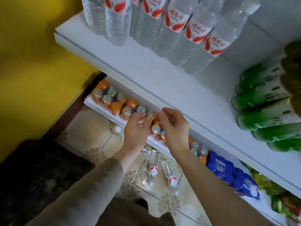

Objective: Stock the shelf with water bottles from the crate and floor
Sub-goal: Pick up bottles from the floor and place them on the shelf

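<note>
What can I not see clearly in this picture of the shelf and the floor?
All from the head view:
- Water bottles on the shelf: most tops are cut off by the top edge.
- Dark shape at bottom left: too dark and blurred to call it a crate.
- Upright floor bottle: small, partly behind the left hand.
- Green bottles: labels blurred.

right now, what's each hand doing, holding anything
Left hand: open, loosely curled, holding nothing.
Right hand: open, loosely curled, holding nothing.
</note>
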Demonstrator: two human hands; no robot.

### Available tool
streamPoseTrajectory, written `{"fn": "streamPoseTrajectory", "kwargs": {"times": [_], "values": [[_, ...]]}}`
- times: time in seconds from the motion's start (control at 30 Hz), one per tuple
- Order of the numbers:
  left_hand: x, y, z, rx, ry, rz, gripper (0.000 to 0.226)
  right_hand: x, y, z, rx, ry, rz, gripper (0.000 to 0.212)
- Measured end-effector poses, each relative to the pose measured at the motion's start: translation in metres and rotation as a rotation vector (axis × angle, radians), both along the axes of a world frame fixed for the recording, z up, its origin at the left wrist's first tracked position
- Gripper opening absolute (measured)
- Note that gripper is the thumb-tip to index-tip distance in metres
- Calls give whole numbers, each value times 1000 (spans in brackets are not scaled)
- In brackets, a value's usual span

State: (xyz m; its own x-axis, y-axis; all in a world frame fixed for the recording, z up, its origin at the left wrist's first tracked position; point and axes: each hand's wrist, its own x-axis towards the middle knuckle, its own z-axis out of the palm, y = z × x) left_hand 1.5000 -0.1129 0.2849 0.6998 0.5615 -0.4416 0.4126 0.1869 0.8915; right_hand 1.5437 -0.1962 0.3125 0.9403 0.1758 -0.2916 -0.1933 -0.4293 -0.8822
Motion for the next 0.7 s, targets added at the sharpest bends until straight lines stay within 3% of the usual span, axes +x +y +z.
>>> {"fn": "streamPoseTrajectory", "kwargs": {"times": [0.17,0.3,0.4,0.53,0.7], "values": [[-50,-63,-78,8,327,-232,27,-60,-85,-84,-80,178,-45,6],[-91,-97,-152,-41,460,-361,14,-95,-144,-166,-188,332,-137,21],[-114,-121,-226,-44,542,-402,12,-119,-183,-246,-251,473,-199,3],[-136,-151,-331,-17,581,-487,21,-132,-209,-359,-422,589,-125,43],[-151,-182,-445,-92,559,-473,40,-130,-205,-474,-484,533,-47,62]]}}
